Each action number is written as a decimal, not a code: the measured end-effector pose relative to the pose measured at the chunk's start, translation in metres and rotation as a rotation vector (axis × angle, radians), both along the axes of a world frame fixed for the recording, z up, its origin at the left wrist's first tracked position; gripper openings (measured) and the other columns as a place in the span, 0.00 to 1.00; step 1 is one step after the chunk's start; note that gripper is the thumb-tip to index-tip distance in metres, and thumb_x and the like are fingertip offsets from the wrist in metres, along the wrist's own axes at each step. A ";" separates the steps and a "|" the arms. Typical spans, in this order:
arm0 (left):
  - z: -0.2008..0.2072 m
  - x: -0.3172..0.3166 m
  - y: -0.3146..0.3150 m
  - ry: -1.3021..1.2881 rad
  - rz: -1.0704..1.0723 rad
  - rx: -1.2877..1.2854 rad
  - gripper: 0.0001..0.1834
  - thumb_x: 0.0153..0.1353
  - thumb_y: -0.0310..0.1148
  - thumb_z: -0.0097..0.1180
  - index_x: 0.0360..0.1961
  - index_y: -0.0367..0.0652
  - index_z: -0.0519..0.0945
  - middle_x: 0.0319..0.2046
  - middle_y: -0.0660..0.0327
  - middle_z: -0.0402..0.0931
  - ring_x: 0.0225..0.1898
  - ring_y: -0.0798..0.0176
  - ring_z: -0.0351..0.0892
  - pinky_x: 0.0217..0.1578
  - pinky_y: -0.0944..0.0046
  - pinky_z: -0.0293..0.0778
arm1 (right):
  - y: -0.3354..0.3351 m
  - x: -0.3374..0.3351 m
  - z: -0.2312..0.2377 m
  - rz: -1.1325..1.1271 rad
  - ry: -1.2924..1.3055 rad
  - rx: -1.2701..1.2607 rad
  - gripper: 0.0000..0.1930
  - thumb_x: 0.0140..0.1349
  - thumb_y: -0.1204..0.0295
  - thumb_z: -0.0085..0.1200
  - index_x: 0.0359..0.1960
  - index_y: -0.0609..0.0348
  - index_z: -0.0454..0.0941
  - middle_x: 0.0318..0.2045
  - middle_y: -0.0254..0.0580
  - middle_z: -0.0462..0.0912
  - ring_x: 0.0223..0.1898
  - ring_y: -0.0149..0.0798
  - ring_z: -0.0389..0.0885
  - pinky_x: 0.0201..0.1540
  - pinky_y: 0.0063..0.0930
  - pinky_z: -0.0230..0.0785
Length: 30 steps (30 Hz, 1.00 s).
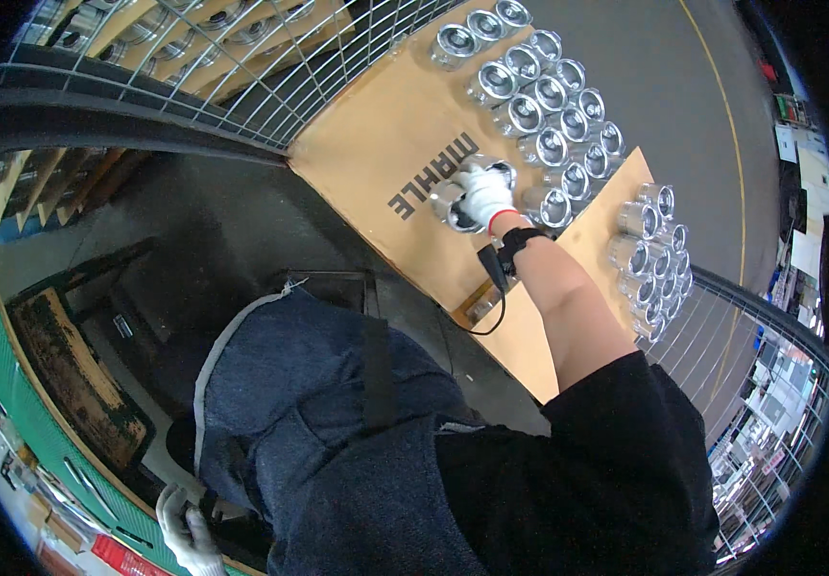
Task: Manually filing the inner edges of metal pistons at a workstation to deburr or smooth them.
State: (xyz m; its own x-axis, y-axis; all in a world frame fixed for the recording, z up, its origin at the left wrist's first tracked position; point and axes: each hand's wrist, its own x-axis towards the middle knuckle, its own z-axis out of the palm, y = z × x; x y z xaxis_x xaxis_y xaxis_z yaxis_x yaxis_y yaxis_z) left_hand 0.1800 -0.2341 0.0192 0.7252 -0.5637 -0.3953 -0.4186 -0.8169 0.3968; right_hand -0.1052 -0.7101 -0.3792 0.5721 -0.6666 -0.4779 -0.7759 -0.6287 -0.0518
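Observation:
My right hand (487, 195), in a white glove, is closed over two shiny metal pistons. One piston (450, 207) shows on the hand's left, and the other piston (505, 171) is partly covered by the fingers. Both are at the surface of a brown cardboard sheet (357, 144); whether they rest on it I cannot tell. Beyond the hand, rows of similar pistons (550, 146) stand on the sheet. Down at the lower left, my left hand (187, 533), also gloved, hangs beside the green bench edge with its fingers loosely apart and nothing visible in them.
A raised cardboard piece (592, 226) separates a further group of pistons (637, 255) on the right. Wire mesh panels (280, 72) flank the load. Cardboard layers of pistons (179, 43) show behind the mesh. A green bench (59, 437) curves along the left.

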 end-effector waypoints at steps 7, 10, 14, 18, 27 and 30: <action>-0.013 -0.005 0.025 0.047 0.061 -0.017 0.17 0.67 0.28 0.52 0.55 0.32 0.72 0.53 0.50 0.73 0.52 0.57 0.73 0.54 0.61 0.70 | -0.016 -0.058 0.003 -0.208 -0.013 -0.043 0.28 0.52 0.65 0.60 0.58 0.44 0.72 0.56 0.50 0.73 0.51 0.54 0.78 0.53 0.44 0.72; -0.012 -0.008 0.019 0.047 0.091 -0.002 0.17 0.66 0.26 0.52 0.55 0.32 0.71 0.53 0.51 0.73 0.53 0.57 0.72 0.56 0.60 0.68 | 0.003 -0.059 0.052 -0.370 -0.163 -0.224 0.38 0.49 0.59 0.66 0.64 0.42 0.65 0.60 0.58 0.67 0.54 0.60 0.73 0.56 0.45 0.69; -0.021 -0.007 0.021 0.092 0.106 -0.041 0.19 0.65 0.29 0.54 0.55 0.32 0.72 0.54 0.51 0.73 0.54 0.57 0.72 0.57 0.59 0.67 | 0.011 -0.113 0.026 -0.855 -0.193 0.029 0.51 0.50 0.53 0.67 0.73 0.37 0.47 0.62 0.68 0.62 0.60 0.61 0.69 0.61 0.42 0.64; -0.031 0.003 0.032 0.038 0.039 0.098 0.16 0.62 0.33 0.50 0.47 0.32 0.76 0.50 0.47 0.74 0.54 0.47 0.73 0.58 0.54 0.66 | -0.003 -0.096 0.019 -0.984 -0.126 0.249 0.55 0.47 0.52 0.70 0.73 0.42 0.45 0.59 0.56 0.73 0.58 0.52 0.75 0.59 0.37 0.68; -0.044 -0.012 0.014 0.056 0.090 0.000 0.15 0.60 0.30 0.53 0.46 0.32 0.76 0.50 0.47 0.74 0.51 0.51 0.75 0.54 0.57 0.69 | 0.018 -0.087 -0.023 -1.061 -0.033 0.015 0.35 0.46 0.56 0.63 0.60 0.46 0.72 0.47 0.63 0.79 0.51 0.58 0.79 0.56 0.41 0.71; -0.049 -0.012 0.023 0.066 0.036 0.005 0.15 0.62 0.31 0.53 0.47 0.33 0.76 0.50 0.48 0.74 0.51 0.52 0.75 0.53 0.58 0.70 | 0.025 -0.090 -0.042 -1.008 -0.073 -0.030 0.34 0.47 0.57 0.63 0.60 0.50 0.72 0.48 0.64 0.78 0.50 0.60 0.78 0.55 0.42 0.71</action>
